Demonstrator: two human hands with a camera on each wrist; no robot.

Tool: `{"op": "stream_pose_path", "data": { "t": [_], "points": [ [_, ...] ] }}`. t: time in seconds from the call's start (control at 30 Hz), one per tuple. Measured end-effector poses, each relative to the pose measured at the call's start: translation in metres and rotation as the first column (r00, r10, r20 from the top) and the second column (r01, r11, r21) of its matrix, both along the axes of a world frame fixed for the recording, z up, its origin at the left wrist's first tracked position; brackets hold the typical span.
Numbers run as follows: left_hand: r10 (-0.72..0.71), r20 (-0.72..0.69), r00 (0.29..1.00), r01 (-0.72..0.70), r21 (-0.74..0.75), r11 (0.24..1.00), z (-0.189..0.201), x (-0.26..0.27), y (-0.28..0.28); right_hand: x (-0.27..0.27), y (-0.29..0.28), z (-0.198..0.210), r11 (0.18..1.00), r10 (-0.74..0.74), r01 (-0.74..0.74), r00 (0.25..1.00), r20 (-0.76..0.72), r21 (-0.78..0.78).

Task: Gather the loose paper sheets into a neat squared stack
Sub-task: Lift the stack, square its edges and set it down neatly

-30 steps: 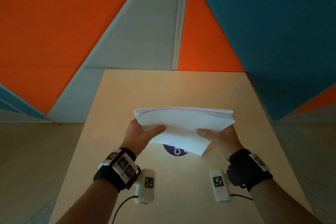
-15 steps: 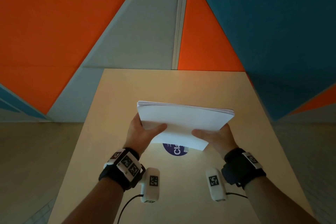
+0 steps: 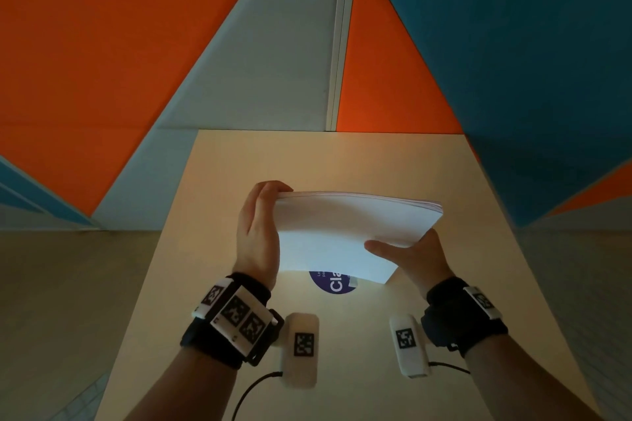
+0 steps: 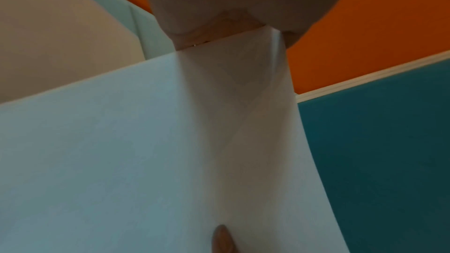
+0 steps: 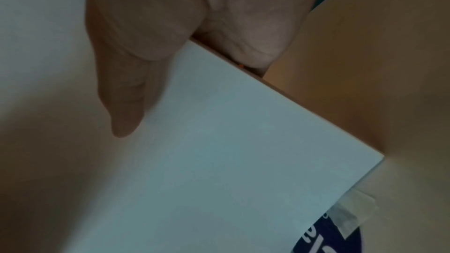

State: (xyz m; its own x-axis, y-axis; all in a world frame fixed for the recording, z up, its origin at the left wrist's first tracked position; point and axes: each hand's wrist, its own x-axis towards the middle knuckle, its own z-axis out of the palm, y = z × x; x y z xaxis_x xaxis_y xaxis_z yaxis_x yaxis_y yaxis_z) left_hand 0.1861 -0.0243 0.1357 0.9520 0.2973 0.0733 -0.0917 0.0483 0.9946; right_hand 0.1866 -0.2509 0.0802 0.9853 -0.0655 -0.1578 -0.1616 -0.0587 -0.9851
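Observation:
A stack of white paper sheets (image 3: 349, 225) hangs tilted above the light wooden table (image 3: 342, 157). My left hand (image 3: 256, 225) lies flat along the stack's left edge, its fingers straight and its fingertips bent over the far left corner. My right hand (image 3: 410, 256) pinches the near right edge, thumb on the top sheet. The far right corner shows slightly fanned sheet edges. In the left wrist view the paper (image 4: 121, 161) runs up into the palm. The right wrist view shows the thumb on the sheet (image 5: 231, 151).
A round purple sticker (image 3: 333, 284) with white letters lies on the table under the stack, with a bit of clear tape (image 5: 353, 213) at its edge. Orange, grey and teal wall panels close off the table's far end and right side.
My left hand let go of its thumb-on-top grip at the near left and slid up flat along the left edge. The stack rose a little. The right hand keeps its pinch.

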Motion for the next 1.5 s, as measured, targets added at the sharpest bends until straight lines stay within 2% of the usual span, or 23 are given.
{"op": "stream_pose_path", "data": {
  "t": [0.23,0.37,0.43,0.57,0.77,0.97,1.1,1.2,1.33,1.4,1.5],
  "points": [
    [-0.02,-0.031,0.999,0.021,0.013,1.0,0.001,0.005,0.0,0.002,-0.001,0.016,0.997,-0.04,0.035,0.997,0.066,0.065],
    [-0.01,-0.035,0.999,0.011,0.037,0.999,0.002,0.005,-0.002,0.005,-0.007,0.031,0.993,-0.058,0.041,0.984,0.171,0.107],
    [-0.005,-0.028,1.0,0.007,0.048,0.999,0.004,0.005,-0.003,0.006,-0.008,0.037,0.984,-0.051,0.013,0.977,0.207,0.18],
    [-0.003,-0.036,0.999,0.004,0.032,0.999,0.003,0.005,-0.004,0.009,0.001,0.046,0.954,-0.132,0.082,0.978,0.159,0.287],
    [-0.011,-0.03,0.999,0.012,0.017,1.0,0.003,0.004,-0.003,0.01,0.003,0.049,0.969,-0.141,0.107,0.979,0.145,0.221],
    [-0.008,-0.026,1.0,0.008,-0.008,1.0,0.003,0.004,-0.004,0.011,0.006,0.046,0.966,-0.157,0.1,0.959,0.237,0.237],
    [0.008,-0.028,1.0,-0.008,-0.003,1.0,0.001,0.007,-0.001,0.01,-0.002,0.041,0.961,-0.071,-0.002,0.965,0.254,0.275],
    [0.009,-0.028,1.0,-0.009,-0.002,1.0,0.001,0.009,0.0,0.004,-0.013,0.032,0.982,0.071,-0.105,0.977,0.203,0.159],
    [-0.004,-0.018,1.0,0.004,0.006,1.0,0.001,0.01,-0.001,0.002,-0.018,0.008,0.993,0.095,-0.092,0.995,0.04,-0.073],
    [-0.069,-0.005,0.998,0.069,-0.041,0.997,0.0,0.009,0.002,0.003,-0.018,-0.003,0.981,0.118,-0.119,0.993,-0.015,-0.152],
    [-0.257,-0.003,0.966,0.256,-0.089,0.962,-0.014,0.006,0.014,0.004,-0.014,-0.012,0.974,0.151,-0.163,0.985,-0.085,-0.157]
  ]
}}
